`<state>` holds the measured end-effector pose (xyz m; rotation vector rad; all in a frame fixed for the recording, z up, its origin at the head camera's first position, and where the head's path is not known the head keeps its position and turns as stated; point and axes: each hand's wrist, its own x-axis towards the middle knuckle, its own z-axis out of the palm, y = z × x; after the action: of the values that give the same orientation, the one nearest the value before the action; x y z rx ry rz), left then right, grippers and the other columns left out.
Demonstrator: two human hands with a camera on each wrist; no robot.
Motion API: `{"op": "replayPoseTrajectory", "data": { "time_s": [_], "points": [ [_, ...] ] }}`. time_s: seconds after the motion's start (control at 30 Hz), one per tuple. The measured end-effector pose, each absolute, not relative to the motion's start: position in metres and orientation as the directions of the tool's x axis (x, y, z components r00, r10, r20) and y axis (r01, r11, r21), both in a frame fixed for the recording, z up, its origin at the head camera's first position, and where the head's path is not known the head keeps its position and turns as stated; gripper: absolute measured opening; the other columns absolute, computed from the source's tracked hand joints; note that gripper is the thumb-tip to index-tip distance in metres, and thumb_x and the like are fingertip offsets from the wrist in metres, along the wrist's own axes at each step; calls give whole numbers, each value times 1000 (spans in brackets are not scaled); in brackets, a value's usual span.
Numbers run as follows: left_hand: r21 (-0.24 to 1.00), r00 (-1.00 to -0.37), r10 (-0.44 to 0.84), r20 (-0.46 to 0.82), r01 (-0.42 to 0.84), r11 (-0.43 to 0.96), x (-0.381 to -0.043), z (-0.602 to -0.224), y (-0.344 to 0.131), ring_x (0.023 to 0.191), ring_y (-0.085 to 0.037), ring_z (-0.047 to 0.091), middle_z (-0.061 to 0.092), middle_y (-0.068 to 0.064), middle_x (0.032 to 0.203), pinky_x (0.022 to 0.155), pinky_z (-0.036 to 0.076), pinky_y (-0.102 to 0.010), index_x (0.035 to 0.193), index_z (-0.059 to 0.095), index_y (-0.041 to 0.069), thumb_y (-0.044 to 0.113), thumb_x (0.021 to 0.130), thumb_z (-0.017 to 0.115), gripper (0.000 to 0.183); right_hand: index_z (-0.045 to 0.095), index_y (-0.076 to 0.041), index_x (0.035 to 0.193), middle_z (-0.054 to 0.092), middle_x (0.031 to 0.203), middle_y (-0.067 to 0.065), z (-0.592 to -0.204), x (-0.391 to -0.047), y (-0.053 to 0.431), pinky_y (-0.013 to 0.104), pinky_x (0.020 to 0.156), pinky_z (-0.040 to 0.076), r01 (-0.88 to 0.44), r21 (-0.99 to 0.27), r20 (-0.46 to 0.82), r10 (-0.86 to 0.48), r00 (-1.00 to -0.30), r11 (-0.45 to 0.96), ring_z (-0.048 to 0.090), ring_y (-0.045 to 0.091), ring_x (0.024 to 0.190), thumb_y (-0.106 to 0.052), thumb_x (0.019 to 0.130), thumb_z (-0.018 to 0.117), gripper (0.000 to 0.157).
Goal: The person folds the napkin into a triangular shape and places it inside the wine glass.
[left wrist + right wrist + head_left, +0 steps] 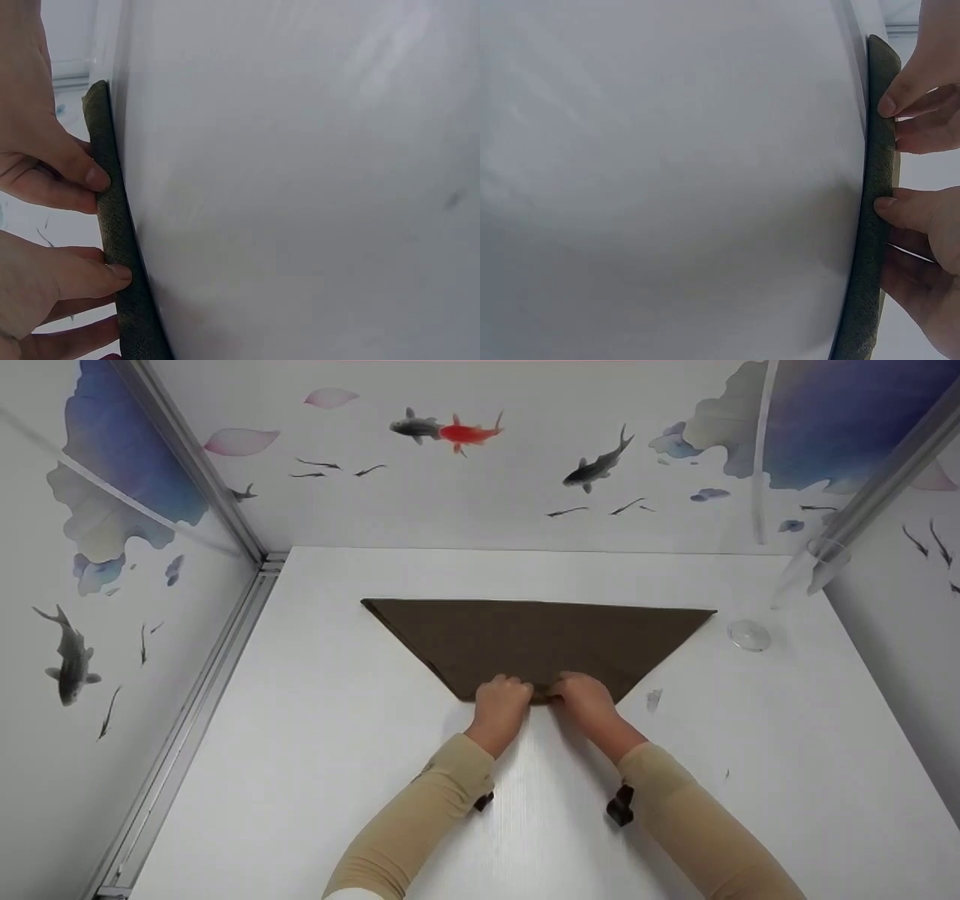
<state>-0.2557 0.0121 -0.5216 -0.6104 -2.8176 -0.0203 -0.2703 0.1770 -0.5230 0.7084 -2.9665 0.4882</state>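
A dark brown cloth (536,637), its wide edge at the back, lies on the white table as a trapezoid. At its short near edge, my left hand (501,706) and right hand (589,703) grip a narrow rolled or folded band, a small gap between them. In the left wrist view, the left thumb (97,279) presses the near face of the cloth band (124,240), with fingers behind it. The right wrist view shows the right thumb (900,208) on the band (870,217) likewise. How many layers are folded in is hidden.
To the right of the cloth, a clear round disc (748,635) lies on the white table (360,780). A clear cup-like object (810,574) is near the back right corner. White panels with printed fish (592,469) stand at the back and sides, with metal rails (191,712).
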Motion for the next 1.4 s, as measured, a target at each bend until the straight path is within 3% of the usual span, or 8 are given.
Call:
{"op": "replayPoseTrajectory", "data": {
  "time_s": [0.17,0.33,0.57,0.8,1.13,1.4],
  "points": [
    [-14,-881,403,248,413,911,-258,-523,10,68,-20,61,64,-3,74,50,52,-34,80,73,17,4,84,74,14,79,-10,85,60,77,5,-521,-273,178,40,65,50,-441,-254,106,-428,-897,861,60,23,72,3,81,74,14],
    [12,-894,409,184,418,908,-261,-521,9,77,-21,63,63,-5,83,59,55,-33,89,75,16,2,86,73,15,77,-9,82,56,73,4,-519,-275,179,37,60,47,-426,-249,100,-414,-905,870,55,20,67,5,82,72,15],
    [53,-910,400,104,407,912,-268,-519,8,82,-20,63,64,-3,88,67,56,-31,92,77,17,2,87,72,17,75,-5,86,61,80,8,-516,-276,176,39,68,52,-415,-263,78,-410,-909,871,62,25,76,4,84,70,10],
    [150,-908,403,112,416,897,-272,-520,5,80,-19,64,66,-2,83,69,55,-31,87,78,15,2,87,70,15,73,-5,88,61,82,8,-518,-276,181,39,71,53,-427,-284,69,-425,-902,859,62,26,80,1,85,72,6],
    [204,-927,374,25,371,906,-279,-516,6,86,-18,66,70,-2,90,75,54,-28,94,78,14,-1,86,70,19,74,-3,101,67,96,12,-515,-272,196,40,79,53,-380,-238,15,-388,-922,894,64,27,92,4,86,70,18],
    [213,-935,354,-10,344,915,-281,-516,8,88,-18,66,70,-2,93,76,54,-28,95,78,14,-1,86,70,19,76,-1,93,60,88,12,-519,-271,206,39,72,51,-387,-255,70,-382,-922,886,57,26,81,-1,82,76,10]
  ]
}}
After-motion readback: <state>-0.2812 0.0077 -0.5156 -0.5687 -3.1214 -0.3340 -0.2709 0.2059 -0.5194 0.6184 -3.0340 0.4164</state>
